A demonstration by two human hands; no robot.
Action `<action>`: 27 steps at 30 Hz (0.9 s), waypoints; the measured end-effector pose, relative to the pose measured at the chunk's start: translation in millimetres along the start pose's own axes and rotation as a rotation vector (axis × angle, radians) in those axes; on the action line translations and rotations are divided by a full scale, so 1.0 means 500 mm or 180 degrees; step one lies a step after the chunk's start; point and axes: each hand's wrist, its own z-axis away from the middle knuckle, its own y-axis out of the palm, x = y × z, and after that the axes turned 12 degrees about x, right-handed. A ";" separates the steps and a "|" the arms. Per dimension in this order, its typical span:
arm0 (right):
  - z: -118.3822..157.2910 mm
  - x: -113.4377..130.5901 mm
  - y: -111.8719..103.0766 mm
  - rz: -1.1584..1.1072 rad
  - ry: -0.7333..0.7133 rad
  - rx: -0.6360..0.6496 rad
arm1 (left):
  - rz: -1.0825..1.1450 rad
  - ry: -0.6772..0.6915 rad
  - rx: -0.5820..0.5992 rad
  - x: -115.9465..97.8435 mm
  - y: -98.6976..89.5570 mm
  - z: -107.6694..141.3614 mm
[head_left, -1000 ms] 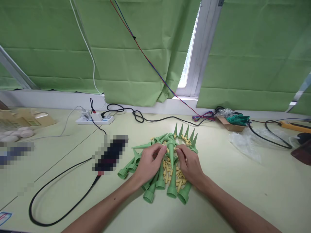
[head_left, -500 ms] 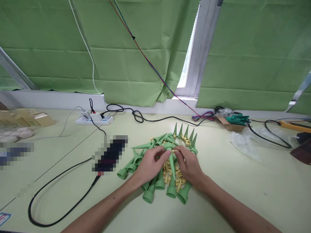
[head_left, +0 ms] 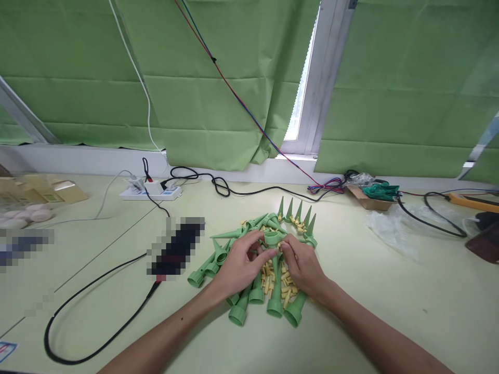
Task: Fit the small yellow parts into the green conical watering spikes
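My left hand (head_left: 246, 259) grips a green cone-shaped piece (head_left: 272, 238), its round open end turned up toward the camera. Close on its right, my right hand (head_left: 302, 261) pinches a small yellow piece (head_left: 280, 245) against the side of the green one. Under and around both hands lies a pile of green cones (head_left: 238, 314), with many small yellow pieces (head_left: 287, 291) among them. Several green cones (head_left: 290, 209) stand upright in a row behind my right hand, yellow pieces at their bases.
Left of the pile is a pixelated dark device (head_left: 179, 249) with a black cable. A white power strip (head_left: 167, 193) and cables run along the back. At the right are a cardboard box (head_left: 370, 200) and clear plastic bags (head_left: 392, 234). Pale boxes (head_left: 70, 191) stand far left.
The green piece in my left hand has tilted; its open end now faces the camera and its long tip no longer points down toward me. My right hand has shifted slightly.
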 end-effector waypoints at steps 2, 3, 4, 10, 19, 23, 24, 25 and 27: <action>0.001 -0.001 0.001 0.0002 -0.0032 0.0002 | -0.0046 0.0044 -0.0009 0.002 0.000 0.001; 0.001 -0.001 0.001 0.0006 -0.0042 0.0001 | -0.0080 0.0082 -0.0022 0.003 0.000 0.002; 0.002 -0.001 0.001 0.0013 -0.0047 -0.0001 | -0.0121 0.0134 -0.0038 0.004 0.000 0.002; 0.003 -0.001 0.000 -0.0020 -0.0055 -0.0015 | -0.0340 0.0349 -0.0090 0.004 0.002 0.006; 0.003 0.002 0.005 -0.0163 0.0063 0.0038 | 0.0292 0.0055 0.0011 0.008 0.013 0.005; 0.006 0.001 0.005 -0.0214 0.0043 0.0138 | 0.0707 0.0052 0.0074 0.003 0.014 0.005; 0.007 0.001 0.004 -0.0221 0.0037 0.0160 | 0.0771 0.0049 0.0086 0.002 0.014 0.005; 0.007 0.001 0.004 -0.0226 0.0030 0.0178 | 0.0815 0.0038 0.0091 0.001 0.014 0.005; 0.007 0.001 0.003 -0.0226 0.0017 0.0187 | 0.0860 -0.0004 0.0085 -0.001 0.014 0.005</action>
